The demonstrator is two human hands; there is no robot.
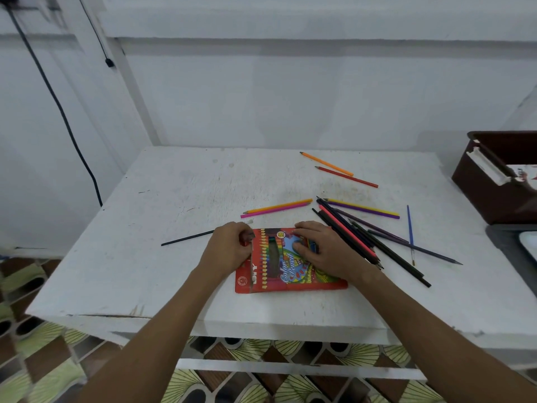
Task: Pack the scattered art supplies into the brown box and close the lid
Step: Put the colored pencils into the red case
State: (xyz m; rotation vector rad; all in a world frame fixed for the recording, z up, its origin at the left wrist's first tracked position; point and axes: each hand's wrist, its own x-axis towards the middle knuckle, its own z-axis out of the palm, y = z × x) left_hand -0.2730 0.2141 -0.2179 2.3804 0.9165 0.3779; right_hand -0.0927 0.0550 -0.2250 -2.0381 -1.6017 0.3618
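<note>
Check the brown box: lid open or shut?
Open. The brown box at the table's right edge shows its dark inside; its white-edged lid stands tilted up, not laid over the top.

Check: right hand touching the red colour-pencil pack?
Touching. The head view shows the right hand lying flat on the red cardboard colour-pencil pack, fingers spread over its printed front, no gap visible.

Looks like a home rm: white-painted table (145, 228), patterned floor tiles (43, 338), plain white walls (290, 97).
</note>
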